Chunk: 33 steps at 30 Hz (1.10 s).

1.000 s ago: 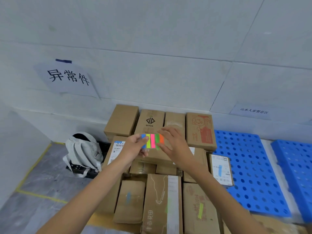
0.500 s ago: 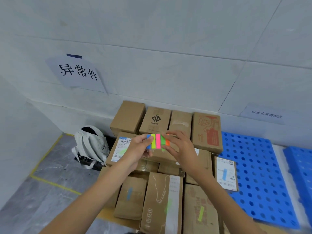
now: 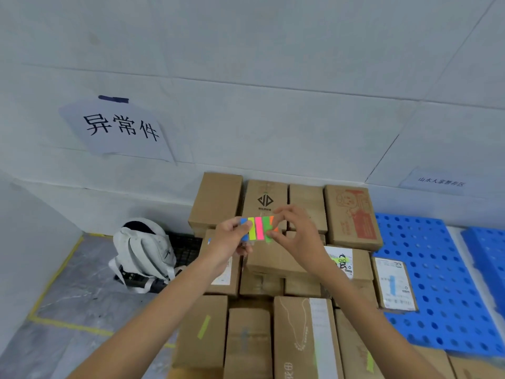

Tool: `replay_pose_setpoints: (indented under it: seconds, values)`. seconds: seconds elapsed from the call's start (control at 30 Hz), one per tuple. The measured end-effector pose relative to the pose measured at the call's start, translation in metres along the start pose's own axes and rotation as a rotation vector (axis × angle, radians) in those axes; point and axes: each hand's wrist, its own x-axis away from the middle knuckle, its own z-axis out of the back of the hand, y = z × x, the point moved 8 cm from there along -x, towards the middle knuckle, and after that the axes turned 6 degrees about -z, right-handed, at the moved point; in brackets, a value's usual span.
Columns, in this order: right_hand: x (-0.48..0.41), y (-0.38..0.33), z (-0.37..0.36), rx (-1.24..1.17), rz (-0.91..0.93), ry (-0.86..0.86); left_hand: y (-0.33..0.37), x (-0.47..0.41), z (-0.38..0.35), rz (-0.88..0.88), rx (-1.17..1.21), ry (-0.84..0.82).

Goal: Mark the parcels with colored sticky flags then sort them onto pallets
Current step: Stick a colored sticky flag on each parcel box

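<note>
With left fingers, pinching the pad at its 9 o'clock end; with right fingers, nipping its 3 o'clock end, probably to peel a flag. Held up over the parcels, dead centre. Partway through marking, seemingly: green flags at 7 and 5 o'clock, blue flag on the box at 4 o'clock. No flags visible on the back row at 12 o'clock. Hardly into sorting, at a guess: only that box apparently on the pallet at 3 o'clock.
</note>
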Motion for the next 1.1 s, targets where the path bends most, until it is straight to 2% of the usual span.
replay_pose_setpoints:
  seconds: [0.27,0.5,0.9,1.03,1.1]
  values:
    - [-0.042,-0.011,-0.07,-0.1,-0.122,-0.032,-0.007,-0.038,0.074,0.041,0.042,-0.008]
    - [-0.075,-0.015,-0.124,-0.058,-0.182,-0.079,-0.011,-0.063,0.111,0.084,0.034,0.01]
    - [-0.114,-0.016,-0.151,-0.001,-0.154,0.001,-0.019,-0.098,0.151,0.118,0.045,0.07]
    - [-0.122,-0.009,-0.16,-0.044,-0.218,0.005,-0.027,-0.108,0.157,0.137,0.043,0.078]
    - [-0.127,-0.002,-0.164,-0.149,-0.296,0.008,-0.031,-0.113,0.161,0.148,0.043,0.088]
